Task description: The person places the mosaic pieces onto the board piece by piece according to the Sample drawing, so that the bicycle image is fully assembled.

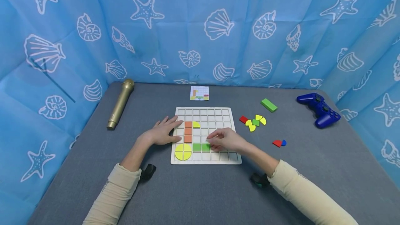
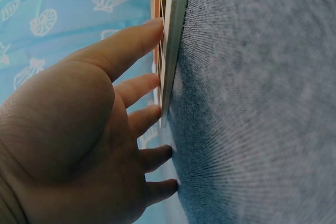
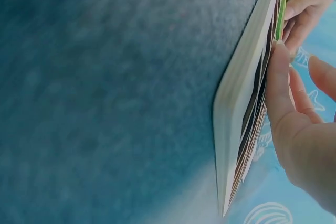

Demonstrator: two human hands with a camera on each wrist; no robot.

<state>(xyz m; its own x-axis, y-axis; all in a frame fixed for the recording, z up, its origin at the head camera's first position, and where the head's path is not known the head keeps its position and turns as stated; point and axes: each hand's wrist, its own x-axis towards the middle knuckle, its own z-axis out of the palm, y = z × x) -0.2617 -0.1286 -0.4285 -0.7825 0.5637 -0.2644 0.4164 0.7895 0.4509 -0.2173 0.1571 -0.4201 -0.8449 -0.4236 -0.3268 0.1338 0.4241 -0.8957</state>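
Observation:
A white square-grid board [image 1: 215,111] lies on the table. My left hand [image 1: 164,131] has its fingers spread at the board's left edge; in the left wrist view the thumb [image 2: 134,43] touches the rim. Over the lower middle, my right hand [image 1: 226,139] reaches in from the right, its thumb [image 3: 281,72] at the edge of a green square tile [image 1: 205,147]. Another green tile [image 1: 197,147] sits left of it. Also on the board are orange squares [image 1: 188,131] in a column, a yellow circle of quarter pieces [image 1: 183,151] and a yellow quarter piece [image 1: 196,124].
Right of the board lie loose red [image 1: 243,119], yellow and green pieces, a red quarter [image 1: 276,143] with a blue piece [image 1: 284,143], a green block [image 1: 269,105] and a blue game controller [image 1: 318,109]. A pattern card [image 1: 199,89] is behind; a gold microphone [image 1: 120,104] lies left.

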